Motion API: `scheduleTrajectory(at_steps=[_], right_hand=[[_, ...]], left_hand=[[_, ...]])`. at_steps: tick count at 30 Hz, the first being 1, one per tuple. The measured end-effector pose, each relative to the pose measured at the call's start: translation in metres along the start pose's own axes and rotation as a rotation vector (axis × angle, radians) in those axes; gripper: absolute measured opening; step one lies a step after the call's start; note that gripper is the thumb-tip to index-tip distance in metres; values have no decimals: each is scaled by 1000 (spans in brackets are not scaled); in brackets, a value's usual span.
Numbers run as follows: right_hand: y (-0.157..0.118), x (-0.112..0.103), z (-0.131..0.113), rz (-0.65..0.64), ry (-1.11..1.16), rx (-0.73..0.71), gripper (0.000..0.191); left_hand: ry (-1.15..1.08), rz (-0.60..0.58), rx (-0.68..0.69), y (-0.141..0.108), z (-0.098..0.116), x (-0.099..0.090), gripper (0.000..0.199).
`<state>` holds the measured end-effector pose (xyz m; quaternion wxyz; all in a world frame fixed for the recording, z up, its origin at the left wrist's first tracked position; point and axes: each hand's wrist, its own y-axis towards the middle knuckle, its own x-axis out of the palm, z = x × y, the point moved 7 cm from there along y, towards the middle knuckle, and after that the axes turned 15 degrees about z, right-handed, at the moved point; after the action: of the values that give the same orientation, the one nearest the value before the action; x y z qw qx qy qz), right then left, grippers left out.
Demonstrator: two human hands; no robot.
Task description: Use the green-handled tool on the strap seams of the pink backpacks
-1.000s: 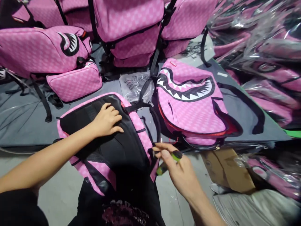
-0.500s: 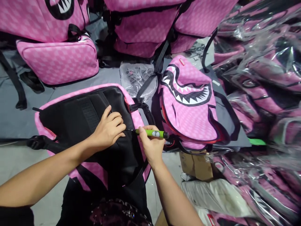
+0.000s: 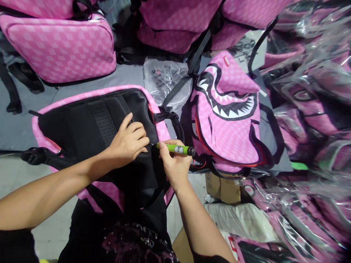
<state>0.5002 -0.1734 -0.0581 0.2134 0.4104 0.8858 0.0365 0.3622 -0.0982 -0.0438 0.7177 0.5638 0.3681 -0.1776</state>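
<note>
A pink checked backpack (image 3: 74, 135) lies with its black padded back panel facing up in front of me. My left hand (image 3: 131, 137) is on that panel, its thumb and forefinger pinched together at the black material, the other fingers bent over it. In my right hand (image 3: 175, 160) is a green marker pen (image 3: 177, 149) with a dark end pointing right. Its thin tip meets the panel right beside my left fingertips; the exact contact spot is too small to make out. A black strap (image 3: 170, 118) loops off the backpack's right edge.
A pink shark-mouth backpack (image 3: 227, 135) lies to the right on the grey table cover (image 3: 109, 82). Behind are more pink bags (image 3: 63, 47) and a clear plastic bag (image 3: 167, 78). Plastic-wrapped bags (image 3: 309, 95) pile up at right; a cardboard box (image 3: 223, 188) is below.
The view has shifted slightly, so the bags behind sit higher in the picture. Both hands keep their places on the backpack, the marker pen's tip still by my left fingers.
</note>
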Motion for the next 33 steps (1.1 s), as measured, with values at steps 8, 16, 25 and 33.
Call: scheduleTrajectory(at_steps=[8,16,25,33], right_hand=[[2,2,-2,7,-49,-56,20],[5,1,-4,-8,-117,-129,22],[10,2,-2,-43,-151,-213,27],[9,3,0,-67,-119,-162,27]], left_hand=[[18,-24,1,0,-1,3,19],[-23,-43,-35,2,-2,6,19],[-33,-71,-55,1,-2,8,16],[-22,-58,-52,3,-1,5,17]])
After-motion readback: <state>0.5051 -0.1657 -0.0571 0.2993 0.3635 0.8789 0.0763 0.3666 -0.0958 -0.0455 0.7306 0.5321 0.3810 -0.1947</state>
